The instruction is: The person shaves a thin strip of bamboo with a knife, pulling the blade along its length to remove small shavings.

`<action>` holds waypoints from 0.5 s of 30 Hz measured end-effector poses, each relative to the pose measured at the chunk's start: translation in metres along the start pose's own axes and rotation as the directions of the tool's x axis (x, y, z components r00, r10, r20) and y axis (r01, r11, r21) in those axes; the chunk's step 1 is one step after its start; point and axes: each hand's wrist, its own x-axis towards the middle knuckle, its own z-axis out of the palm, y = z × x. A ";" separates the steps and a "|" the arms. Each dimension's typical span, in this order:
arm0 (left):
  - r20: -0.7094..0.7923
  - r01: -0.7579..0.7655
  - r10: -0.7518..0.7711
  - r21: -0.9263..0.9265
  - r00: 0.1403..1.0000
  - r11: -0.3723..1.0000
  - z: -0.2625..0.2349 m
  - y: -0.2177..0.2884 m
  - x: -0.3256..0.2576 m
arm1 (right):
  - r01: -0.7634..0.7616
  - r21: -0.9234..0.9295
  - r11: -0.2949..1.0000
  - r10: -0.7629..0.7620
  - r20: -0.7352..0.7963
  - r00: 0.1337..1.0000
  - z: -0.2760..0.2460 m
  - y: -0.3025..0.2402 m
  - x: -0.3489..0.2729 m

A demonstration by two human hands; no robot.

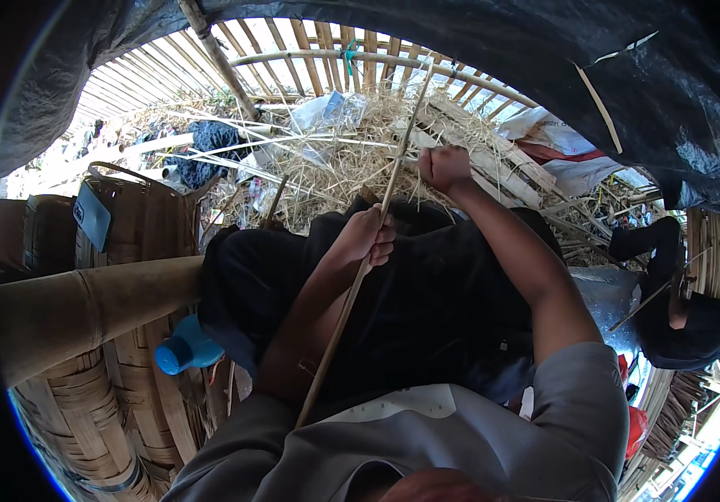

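A long, thin bamboo stick (336,335) slants from my grey shirt up past my lap toward the slatted fence. My left hand (366,237) is wrapped round it near the middle, above my dark trousers (444,293). Just right of the stick's upper part, my right hand (445,170) is closed in a fist, knuckles up. A narrow gap shows between that fist and the stick. Whatever the right fingers hold, if anything, is hidden.
Shavings (352,171) and bamboo strips litter the ground ahead, before a slatted bamboo fence (318,54). At left are a thick bamboo pole (84,314), woven bamboo (84,410) and a blue bottle (177,353). Another person (686,326) sits at right. Dark sheeting (544,50) hangs overhead.
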 end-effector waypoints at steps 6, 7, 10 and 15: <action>-0.023 0.011 -0.011 -0.031 1.000 0.999 0.005 -0.001 -0.004 | -0.005 -0.011 1.000 0.005 -0.003 1.000 0.000 0.005 -0.001; 0.002 0.015 -0.015 -0.024 1.000 1.000 0.008 -0.001 -0.003 | 0.053 -0.002 0.999 -0.053 -0.009 0.999 -0.001 0.004 -0.005; 0.043 0.024 -0.024 -0.021 0.999 0.999 0.010 -0.004 -0.003 | -0.036 -0.044 0.998 0.033 -0.060 0.998 -0.002 0.021 0.004; 0.031 0.016 -0.015 -0.019 0.999 1.000 0.009 -0.001 -0.004 | 0.027 0.024 0.999 -0.026 -0.035 0.999 -0.004 0.007 -0.001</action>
